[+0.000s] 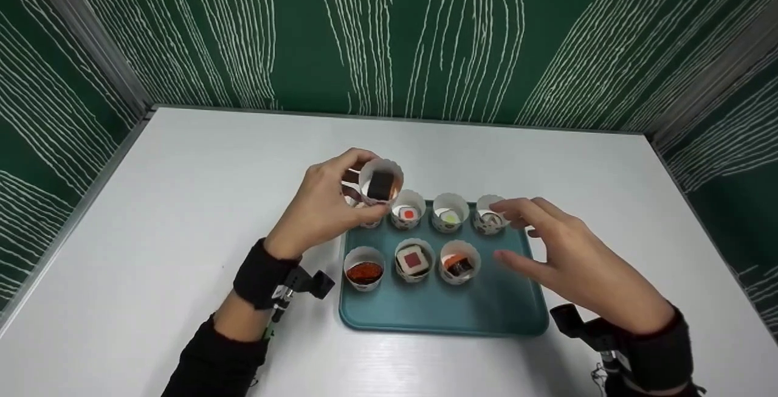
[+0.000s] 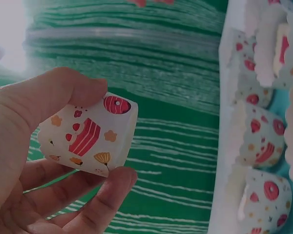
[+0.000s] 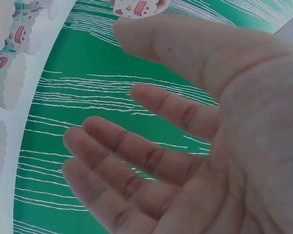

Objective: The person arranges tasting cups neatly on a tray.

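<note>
My left hand [image 1: 325, 205] grips a paper baking cup [image 2: 90, 134] between thumb and fingers, raised above the back left corner of the teal tray [image 1: 450, 315]. Inside that cup sits a sushi piece [image 1: 381, 185] with a dark wrap and some orange at its side. The cup's white outside carries printed cakes, donuts and flowers. My right hand [image 1: 565, 257] hovers at the tray's right side, fingers spread and holding nothing. Its fingertips overlap the back right cup [image 1: 488, 222] in the head view.
Front-row cups hold a red-orange topped piece [image 1: 364, 273], a white square with a dark red centre [image 1: 413, 260] and an orange-and-black piece [image 1: 457, 265]. Behind them, cups hold a red-centred roll [image 1: 408, 214] and a green-centred roll [image 1: 450, 217]. Green, white-streaked panels [image 1: 413, 38] border the white table [image 1: 243, 141].
</note>
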`<action>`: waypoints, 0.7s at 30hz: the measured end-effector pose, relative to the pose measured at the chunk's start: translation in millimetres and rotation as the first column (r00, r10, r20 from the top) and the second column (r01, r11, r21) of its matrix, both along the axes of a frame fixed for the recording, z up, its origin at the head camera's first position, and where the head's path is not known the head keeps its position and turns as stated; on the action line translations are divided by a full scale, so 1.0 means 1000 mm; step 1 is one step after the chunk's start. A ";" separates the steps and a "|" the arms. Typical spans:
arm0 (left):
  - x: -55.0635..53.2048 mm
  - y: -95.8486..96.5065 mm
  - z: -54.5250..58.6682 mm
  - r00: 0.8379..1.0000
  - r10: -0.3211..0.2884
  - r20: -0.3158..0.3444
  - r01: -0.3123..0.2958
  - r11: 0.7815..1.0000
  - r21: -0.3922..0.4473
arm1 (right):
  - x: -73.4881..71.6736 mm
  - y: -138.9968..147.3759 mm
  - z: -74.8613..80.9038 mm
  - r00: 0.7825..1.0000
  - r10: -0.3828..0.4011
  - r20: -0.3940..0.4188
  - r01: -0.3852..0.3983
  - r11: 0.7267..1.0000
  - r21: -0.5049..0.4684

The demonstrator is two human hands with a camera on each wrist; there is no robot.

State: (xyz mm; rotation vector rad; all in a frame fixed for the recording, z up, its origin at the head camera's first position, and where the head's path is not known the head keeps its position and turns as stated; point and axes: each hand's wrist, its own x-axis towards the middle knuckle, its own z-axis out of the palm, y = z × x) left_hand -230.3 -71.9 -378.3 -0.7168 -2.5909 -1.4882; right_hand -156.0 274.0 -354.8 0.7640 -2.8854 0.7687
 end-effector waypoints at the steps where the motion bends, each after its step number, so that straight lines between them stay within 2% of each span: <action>1: 0.001 0.002 0.000 1.000 -0.016 0.001 0.016 1.000 0.004 | 0.000 0.000 0.000 1.000 0.002 0.007 -0.002 1.000 -0.003; 5: 0.006 0.010 -0.001 0.996 -0.084 -0.007 0.084 0.996 0.019 | 0.000 -0.001 0.000 1.000 0.009 0.015 -0.009 1.000 -0.017; 11: 0.014 0.022 -0.005 0.984 -0.175 -0.023 0.175 0.984 0.019 | 0.001 -0.004 0.000 0.999 0.028 -0.021 -0.029 0.999 -0.030; 17: 0.022 0.034 -0.008 0.968 -0.248 -0.040 0.249 0.967 0.053 | 0.001 -0.007 0.000 0.999 0.048 -0.022 -0.049 0.998 -0.048; 21: 0.027 0.042 -0.009 0.958 -0.282 -0.044 0.285 0.955 0.080 | 0.002 -0.009 -0.001 0.996 0.068 -0.057 -0.072 0.996 -0.055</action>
